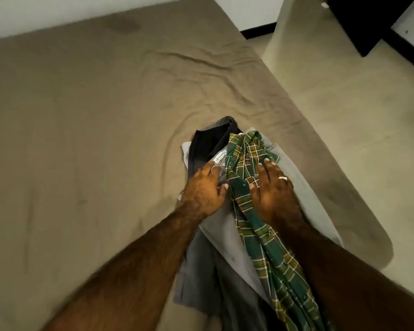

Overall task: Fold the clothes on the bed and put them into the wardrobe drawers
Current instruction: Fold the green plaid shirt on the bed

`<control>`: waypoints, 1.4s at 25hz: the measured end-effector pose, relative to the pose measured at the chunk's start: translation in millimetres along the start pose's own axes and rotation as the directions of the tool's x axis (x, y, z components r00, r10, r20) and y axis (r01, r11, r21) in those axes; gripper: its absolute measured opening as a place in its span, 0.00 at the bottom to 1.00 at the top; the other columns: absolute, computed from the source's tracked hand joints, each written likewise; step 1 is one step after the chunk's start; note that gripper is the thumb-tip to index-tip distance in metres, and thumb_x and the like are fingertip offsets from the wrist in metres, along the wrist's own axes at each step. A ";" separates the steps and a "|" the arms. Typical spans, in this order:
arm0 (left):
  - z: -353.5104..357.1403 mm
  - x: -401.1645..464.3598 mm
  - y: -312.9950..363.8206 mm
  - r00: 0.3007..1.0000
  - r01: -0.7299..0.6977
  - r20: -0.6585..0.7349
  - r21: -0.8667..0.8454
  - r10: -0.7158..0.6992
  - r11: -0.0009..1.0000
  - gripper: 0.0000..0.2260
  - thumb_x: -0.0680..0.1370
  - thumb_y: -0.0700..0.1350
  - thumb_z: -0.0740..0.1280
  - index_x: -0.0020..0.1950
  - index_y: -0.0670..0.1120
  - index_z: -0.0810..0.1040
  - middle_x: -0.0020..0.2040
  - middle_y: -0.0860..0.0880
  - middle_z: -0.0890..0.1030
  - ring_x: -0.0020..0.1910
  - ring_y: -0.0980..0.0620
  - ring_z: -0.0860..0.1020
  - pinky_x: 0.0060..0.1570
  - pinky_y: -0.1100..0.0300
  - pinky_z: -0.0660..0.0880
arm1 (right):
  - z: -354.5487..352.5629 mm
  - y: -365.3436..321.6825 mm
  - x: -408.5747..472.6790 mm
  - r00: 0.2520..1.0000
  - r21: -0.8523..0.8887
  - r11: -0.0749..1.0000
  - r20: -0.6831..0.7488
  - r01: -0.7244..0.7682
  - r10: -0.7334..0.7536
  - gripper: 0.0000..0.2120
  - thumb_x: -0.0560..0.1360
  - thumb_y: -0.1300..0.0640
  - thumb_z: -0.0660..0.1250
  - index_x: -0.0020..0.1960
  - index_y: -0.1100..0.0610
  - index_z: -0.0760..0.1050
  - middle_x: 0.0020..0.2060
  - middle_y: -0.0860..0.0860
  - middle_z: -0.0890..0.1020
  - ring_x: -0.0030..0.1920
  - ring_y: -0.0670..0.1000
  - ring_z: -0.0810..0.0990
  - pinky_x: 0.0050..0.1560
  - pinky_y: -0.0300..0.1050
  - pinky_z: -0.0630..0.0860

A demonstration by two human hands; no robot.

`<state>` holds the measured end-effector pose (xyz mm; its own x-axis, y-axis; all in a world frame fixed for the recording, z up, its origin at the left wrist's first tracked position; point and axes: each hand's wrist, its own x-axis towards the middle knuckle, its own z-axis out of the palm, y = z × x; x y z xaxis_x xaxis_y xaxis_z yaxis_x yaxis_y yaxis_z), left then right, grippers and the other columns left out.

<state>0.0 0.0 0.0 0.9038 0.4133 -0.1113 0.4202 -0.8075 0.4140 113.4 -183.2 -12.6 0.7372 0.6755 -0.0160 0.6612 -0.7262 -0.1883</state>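
A small pile of clothes lies near the right edge of the bed [86, 130], which has a tan sheet. A green and yellow plaid shirt [261, 225] is draped along the top, over a light grey garment [299, 185] and a darker grey one [201, 283]. A dark navy piece [207, 143] with a white label sticks out at the far end. My left hand [204, 189] rests on the grey cloth just left of the plaid shirt, fingers curled at its edge. My right hand [273, 189], with a ring on it, lies flat on the plaid shirt, fingers spread.
The bed's right edge runs diagonally, with pale floor [359, 111] beyond it. A light curtain or cloth [289, 27] hangs at the upper right beside dark furniture [368, 22]. A white wall runs behind the bed.
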 end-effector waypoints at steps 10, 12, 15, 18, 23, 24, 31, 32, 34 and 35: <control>100.2 114.3 32.8 0.940 0.283 0.183 0.046 -0.287 0.958 0.24 0.80 0.68 0.63 0.62 0.51 0.81 0.59 0.48 0.77 0.60 0.45 0.76 0.59 0.45 0.78 | 88.3 70.3 65.3 0.915 0.181 0.905 0.205 -0.386 0.349 0.17 0.81 0.44 0.67 0.59 0.57 0.82 0.57 0.58 0.81 0.56 0.60 0.80 0.58 0.53 0.79; 106.9 121.3 32.5 0.908 0.376 0.197 0.001 -0.369 0.927 0.17 0.78 0.62 0.69 0.60 0.52 0.82 0.57 0.48 0.80 0.58 0.45 0.78 0.58 0.44 0.80 | 90.3 70.1 67.5 0.904 0.207 0.890 0.235 -0.405 0.356 0.12 0.79 0.48 0.71 0.54 0.56 0.83 0.53 0.56 0.82 0.54 0.59 0.81 0.56 0.52 0.80; 106.2 114.5 25.9 0.886 0.463 0.118 -0.252 -0.447 0.850 0.09 0.80 0.52 0.71 0.55 0.50 0.84 0.55 0.48 0.80 0.54 0.46 0.79 0.55 0.48 0.81 | 87.9 73.8 64.8 0.887 0.384 0.799 0.199 -0.462 0.417 0.03 0.76 0.57 0.72 0.46 0.53 0.84 0.45 0.52 0.85 0.46 0.56 0.83 0.51 0.50 0.82; 74.2 106.4 22.2 0.856 0.433 0.039 -0.601 -0.516 0.672 0.06 0.83 0.47 0.69 0.49 0.47 0.82 0.51 0.45 0.80 0.49 0.46 0.80 0.53 0.48 0.80 | 61.4 65.3 60.1 0.839 0.620 0.601 0.188 -0.505 0.510 0.02 0.76 0.60 0.74 0.46 0.55 0.86 0.43 0.50 0.86 0.44 0.51 0.83 0.53 0.48 0.82; -25.6 88.5 38.4 0.856 0.325 0.238 -0.938 -0.459 0.120 0.09 0.87 0.42 0.62 0.49 0.44 0.79 0.41 0.43 0.83 0.39 0.45 0.81 0.46 0.43 0.83 | -7.6 21.6 59.7 0.837 0.726 0.473 0.263 -0.499 0.480 0.06 0.75 0.63 0.73 0.47 0.53 0.82 0.41 0.50 0.85 0.42 0.51 0.83 0.50 0.51 0.83; -48.0 85.2 47.6 0.875 0.293 0.227 -0.952 -0.429 0.094 0.09 0.86 0.41 0.62 0.49 0.43 0.79 0.39 0.43 0.82 0.35 0.46 0.80 0.39 0.48 0.83 | -24.2 12.6 61.9 0.842 0.721 0.482 0.266 -0.497 0.470 0.09 0.75 0.64 0.72 0.49 0.51 0.80 0.41 0.50 0.84 0.43 0.53 0.84 0.49 0.51 0.83; -239.1 -10.4 55.9 0.989 0.121 0.076 -0.907 -0.126 0.403 0.10 0.85 0.42 0.64 0.45 0.46 0.80 0.36 0.48 0.79 0.33 0.51 0.77 0.36 0.57 0.77 | -156.9 -105.5 34.5 0.983 0.696 0.694 0.120 -0.183 0.139 0.27 0.82 0.59 0.66 0.78 0.43 0.68 0.53 0.47 0.80 0.51 0.51 0.80 0.54 0.43 0.76; -282.8 -44.2 54.0 0.997 0.072 0.050 -0.883 -0.060 0.464 0.09 0.84 0.42 0.65 0.45 0.46 0.80 0.37 0.47 0.79 0.35 0.50 0.78 0.37 0.57 0.77 | -188.6 -137.8 17.1 0.994 0.685 0.720 0.083 -0.107 0.069 0.27 0.80 0.60 0.66 0.76 0.43 0.70 0.54 0.47 0.80 0.54 0.51 0.79 0.57 0.43 0.75; -335.4 -80.6 57.0 0.999 0.031 0.045 -0.841 0.012 0.540 0.08 0.84 0.43 0.67 0.45 0.47 0.81 0.39 0.47 0.81 0.38 0.49 0.80 0.42 0.55 0.78 | -228.3 -175.2 2.8 0.998 0.660 0.749 0.050 -0.062 0.039 0.25 0.77 0.62 0.68 0.71 0.45 0.75 0.56 0.48 0.82 0.56 0.51 0.80 0.57 0.44 0.75; -374.5 -115.1 50.2 0.999 -0.012 0.007 -0.819 0.032 0.573 0.08 0.83 0.45 0.68 0.44 0.47 0.81 0.39 0.47 0.81 0.38 0.49 0.80 0.44 0.53 0.79 | -254.5 -209.5 -13.2 1.000 0.650 0.759 0.020 -0.021 0.011 0.22 0.76 0.61 0.69 0.68 0.46 0.78 0.56 0.49 0.84 0.55 0.53 0.82 0.56 0.46 0.77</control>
<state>-113.3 69.5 372.0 0.9172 0.3843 -0.1048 0.1635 -0.1232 0.9788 0.4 -72.6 277.0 0.7413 0.6701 -0.0380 0.3962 -0.4825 -0.7812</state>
